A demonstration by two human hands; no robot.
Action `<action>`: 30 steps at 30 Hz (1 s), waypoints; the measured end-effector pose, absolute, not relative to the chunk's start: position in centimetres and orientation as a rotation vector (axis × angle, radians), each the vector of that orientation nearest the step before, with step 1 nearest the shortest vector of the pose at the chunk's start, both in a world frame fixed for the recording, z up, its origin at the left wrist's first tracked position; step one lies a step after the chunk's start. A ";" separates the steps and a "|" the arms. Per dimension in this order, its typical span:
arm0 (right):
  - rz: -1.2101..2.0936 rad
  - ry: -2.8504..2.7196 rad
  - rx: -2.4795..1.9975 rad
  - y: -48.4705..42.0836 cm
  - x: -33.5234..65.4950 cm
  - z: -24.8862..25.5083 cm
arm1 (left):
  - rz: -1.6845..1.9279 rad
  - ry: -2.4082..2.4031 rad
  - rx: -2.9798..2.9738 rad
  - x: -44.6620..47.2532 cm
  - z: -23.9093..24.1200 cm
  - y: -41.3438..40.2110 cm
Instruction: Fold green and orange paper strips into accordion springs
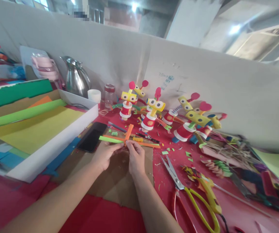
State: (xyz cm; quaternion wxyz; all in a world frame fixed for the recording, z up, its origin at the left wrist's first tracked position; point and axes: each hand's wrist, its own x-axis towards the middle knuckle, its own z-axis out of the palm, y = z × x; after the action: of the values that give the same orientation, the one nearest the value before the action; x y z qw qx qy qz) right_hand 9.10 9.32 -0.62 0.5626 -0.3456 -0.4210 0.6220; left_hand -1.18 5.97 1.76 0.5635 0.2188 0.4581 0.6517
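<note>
Both my hands meet over a brown cardboard sheet point(120, 181), pinching paper strips where they cross. My left hand point(107, 154) closes on the green paper strip point(107, 139). My right hand point(135, 152) grips the orange paper strip point(129, 131), which stands up from the crossing. More orange and green strip ends stick out to the right. Just beyond my fingers lie a yellow paper spring point(138, 139) and a small green paper spring point(114, 133). My fingertips hide the joint itself.
Several paper-cup robot figures point(149, 121) stand behind. Open scissors point(178, 181) and a yellow glue gun point(208, 191) lie to the right. A black phone point(92, 137) and a white box of coloured paper point(57, 152) are at left, a metal jug point(75, 77) behind.
</note>
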 end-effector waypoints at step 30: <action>1.315 -1.183 -0.848 8.4 9.2 -0.4 | 1.597 1.071 0.618 -0.7 1.2 5.8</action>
State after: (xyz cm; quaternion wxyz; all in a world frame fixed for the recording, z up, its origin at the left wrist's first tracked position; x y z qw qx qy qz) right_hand 9.20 8.44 -0.42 0.5565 -0.3592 -0.5011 0.5569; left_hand -0.73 5.75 1.20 0.5321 0.2590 0.4490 0.6695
